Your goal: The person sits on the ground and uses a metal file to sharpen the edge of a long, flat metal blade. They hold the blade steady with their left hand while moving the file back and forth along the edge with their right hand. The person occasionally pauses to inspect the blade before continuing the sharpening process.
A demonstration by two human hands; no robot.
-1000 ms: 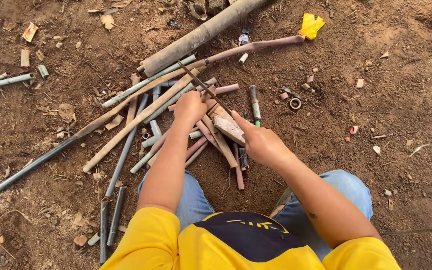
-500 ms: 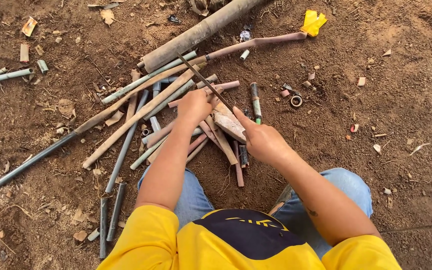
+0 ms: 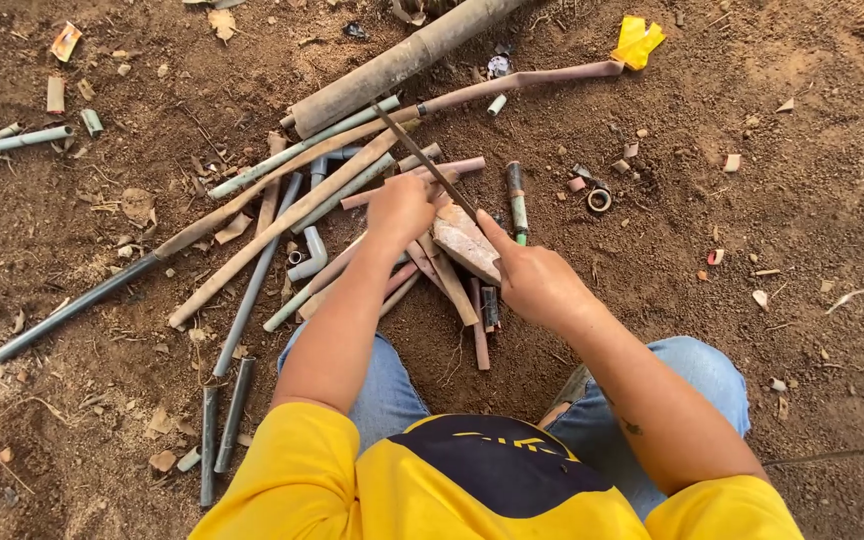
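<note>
The thin dark metal rod [image 3: 427,160] lies slanted over the dirty old pipes [image 3: 282,215] on the ground. Our left hand [image 3: 399,208] grips it. Our right hand [image 3: 537,285] steadies a flat pale stone [image 3: 464,243]. We think it's stiff and light; hold its near end.

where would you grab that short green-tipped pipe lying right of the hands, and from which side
Probably at its bare middle, from above. The short pipe lies flat on the dirt, running roughly up and down the picture, apart from the pile of pipes. Fingers could close across its narrow width from its open right side, since the right hand sits just below its lower end.
</note>
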